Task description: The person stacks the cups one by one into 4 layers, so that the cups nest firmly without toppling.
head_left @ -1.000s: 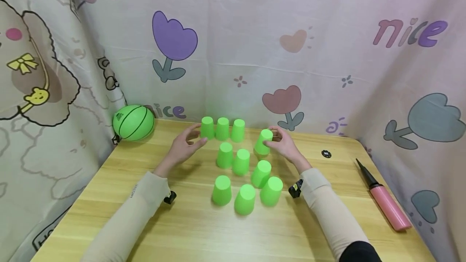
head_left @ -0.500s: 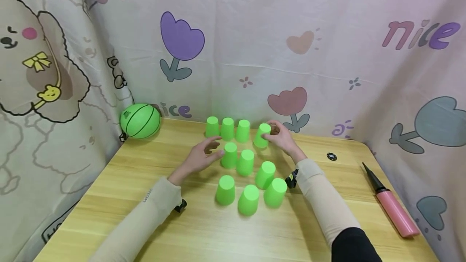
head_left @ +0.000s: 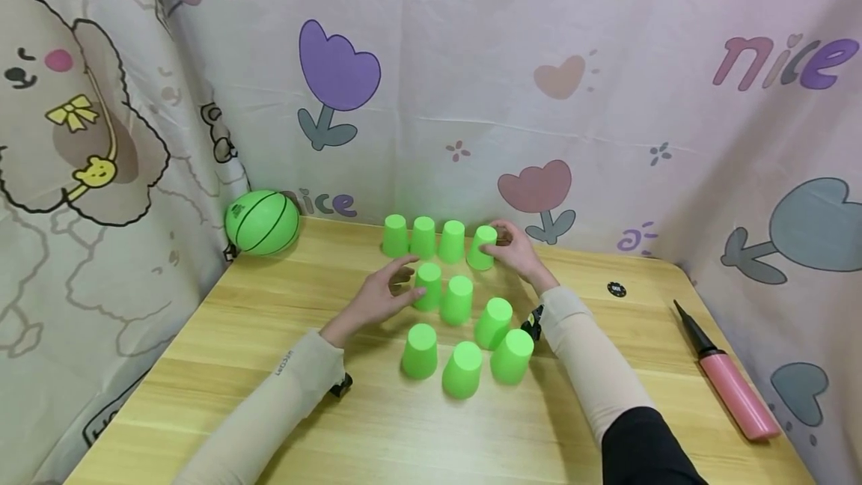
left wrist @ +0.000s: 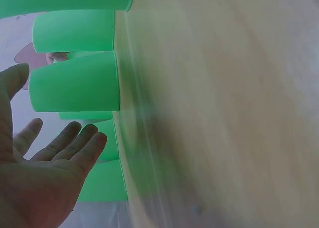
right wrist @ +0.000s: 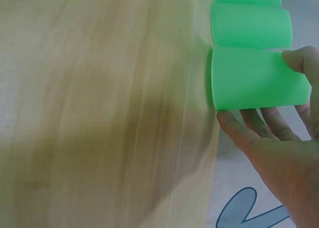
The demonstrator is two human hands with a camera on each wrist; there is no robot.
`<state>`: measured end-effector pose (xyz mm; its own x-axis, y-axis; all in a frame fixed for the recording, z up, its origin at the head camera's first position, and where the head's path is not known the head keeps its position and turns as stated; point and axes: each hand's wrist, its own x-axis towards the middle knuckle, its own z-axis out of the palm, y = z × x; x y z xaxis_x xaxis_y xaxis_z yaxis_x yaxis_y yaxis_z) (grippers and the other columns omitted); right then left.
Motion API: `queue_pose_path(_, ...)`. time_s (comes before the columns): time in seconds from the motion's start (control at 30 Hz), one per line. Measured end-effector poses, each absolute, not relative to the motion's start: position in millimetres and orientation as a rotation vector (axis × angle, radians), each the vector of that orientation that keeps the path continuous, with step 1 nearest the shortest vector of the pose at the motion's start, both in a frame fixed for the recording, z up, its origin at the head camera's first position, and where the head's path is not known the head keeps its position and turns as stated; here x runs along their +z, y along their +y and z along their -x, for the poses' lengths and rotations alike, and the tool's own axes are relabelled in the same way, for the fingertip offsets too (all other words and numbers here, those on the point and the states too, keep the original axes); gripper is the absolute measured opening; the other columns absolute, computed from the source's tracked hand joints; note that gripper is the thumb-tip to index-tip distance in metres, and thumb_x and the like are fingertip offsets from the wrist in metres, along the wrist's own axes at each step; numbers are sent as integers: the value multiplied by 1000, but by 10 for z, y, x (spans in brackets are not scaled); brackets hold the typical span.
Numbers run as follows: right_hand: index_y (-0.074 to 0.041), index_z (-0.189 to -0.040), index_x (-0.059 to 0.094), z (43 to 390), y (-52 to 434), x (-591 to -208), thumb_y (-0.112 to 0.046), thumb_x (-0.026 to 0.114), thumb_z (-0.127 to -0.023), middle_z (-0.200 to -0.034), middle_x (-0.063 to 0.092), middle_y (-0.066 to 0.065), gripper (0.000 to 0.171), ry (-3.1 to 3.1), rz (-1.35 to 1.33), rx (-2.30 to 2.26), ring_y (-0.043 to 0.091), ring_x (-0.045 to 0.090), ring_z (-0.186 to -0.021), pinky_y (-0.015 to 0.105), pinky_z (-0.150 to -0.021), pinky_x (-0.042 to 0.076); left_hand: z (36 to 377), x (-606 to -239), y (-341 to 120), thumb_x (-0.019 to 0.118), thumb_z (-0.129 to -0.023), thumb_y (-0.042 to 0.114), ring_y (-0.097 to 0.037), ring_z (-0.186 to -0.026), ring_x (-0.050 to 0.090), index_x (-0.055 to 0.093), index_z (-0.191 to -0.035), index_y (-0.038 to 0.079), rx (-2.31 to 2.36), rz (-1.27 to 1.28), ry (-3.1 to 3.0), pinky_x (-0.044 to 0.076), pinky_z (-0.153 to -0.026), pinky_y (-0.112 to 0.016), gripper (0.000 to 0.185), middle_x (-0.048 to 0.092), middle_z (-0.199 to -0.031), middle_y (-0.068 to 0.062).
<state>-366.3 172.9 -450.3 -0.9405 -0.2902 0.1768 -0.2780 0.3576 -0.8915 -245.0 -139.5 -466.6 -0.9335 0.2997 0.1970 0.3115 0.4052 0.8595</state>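
On the wooden table [head_left: 283,365], at 12 o'clock, gripping with right hand [head_left: 515,253] the fourth green cup [head_left: 482,247] upside down to align the back row, left hand [head_left: 380,298] relaxed, fingers straight, beside middle cup [head_left: 428,286].

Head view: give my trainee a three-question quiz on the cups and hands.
1. How many green cups stand upside down on the table?
2. True or false: the right hand grips the far-right cup of the back row.
3. Which thing lies at the table's right edge? A. green ball B. pink pump C. black disc

Key: 1. Ten. 2. True; its fingers curl round the cup. 3. B. The left hand is open beside a middle-row cup.
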Motion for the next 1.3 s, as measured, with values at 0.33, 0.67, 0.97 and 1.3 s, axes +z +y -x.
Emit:
queue_pose_path(0.33, -5, -145, 52, 3720, 1697, -4484, -10, 75, -96, -135, 66, 25, 55, 2596, 440, -1626, 38, 63, -125, 41, -103, 55, 2498, -4668, -1339, 77, -98, 24, -46, -136, 59, 44, -158, 14, -1624, 608, -2606, 54, -112, -54, 70, 58, -147, -27)
queue_pose_path(0.67, -2, -150, 49, 3715, 1689, -4495, -10, 73, -98, -139, 63, 29, 58, 2560, 449, -1654, 40, 61, -126, 21, -86, 54, 2557, -4686, -1290, 79, -97, 23, -43, -132, 62, 44, -158, 14, -1580, 653, -2601, 57, -109, -51, 71, 62, -144, -25)
queue_pose_path(0.97, 2, -155, 43, 3686, 1722, -4433, -8, 75, -95, -147, 57, 31, 69, 2519, 448, -1671, 46, 56, -137, 46, -107, 55, 2585, -4695, -1277, 80, -96, 24, -42, -132, 62, 44, -158, 14, -1576, 650, -2613, 57, -108, -50, 72, 62, -144, -24)
queue_pose_path(1.3, -6, -160, 38, 3664, 1838, -4475, -17, 76, -95, -153, 53, 25, 76, 2520, 426, -1685, 42, 53, -141, 57, -116, 49, 2599, -4685, -1292, 82, -94, 25, -41, -133, 62, 46, -156, 14, -1555, 635, -2635, 57, -109, -50, 72, 62, -146, -22)
